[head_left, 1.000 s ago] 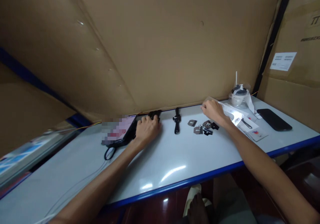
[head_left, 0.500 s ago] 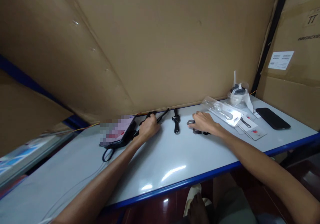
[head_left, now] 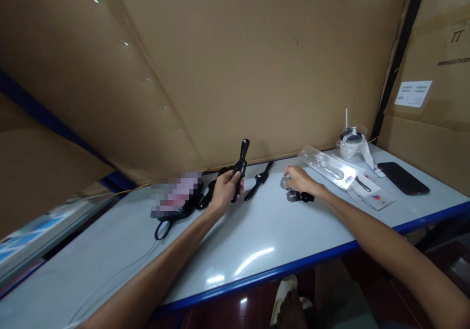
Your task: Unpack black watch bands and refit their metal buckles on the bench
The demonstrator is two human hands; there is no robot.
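My left hand is closed around a black spokeshave, held tilted up off the white table with one handle pointing upward. A second black spokeshave lies slantwise on the table just right of it. More black tool parts lie behind and left of my left hand, partly hidden by it. My right hand is pinched over a small flat grey metal piece, its fingertips partly hidden. Under that hand lie another angular grey metal piece and a black piece.
A phone-like device with a blurred screen lies on the left, with a black loop strap. To the right are clear plastic packaging, printed cards, a cup with a straw and a black phone. Cardboard walls the back.
My left hand has lifted a spokeshave from the table and tilted it upright. The other spokeshave has turned from nearly straight to slanted. My right hand has shifted only slightly over the metal pieces.
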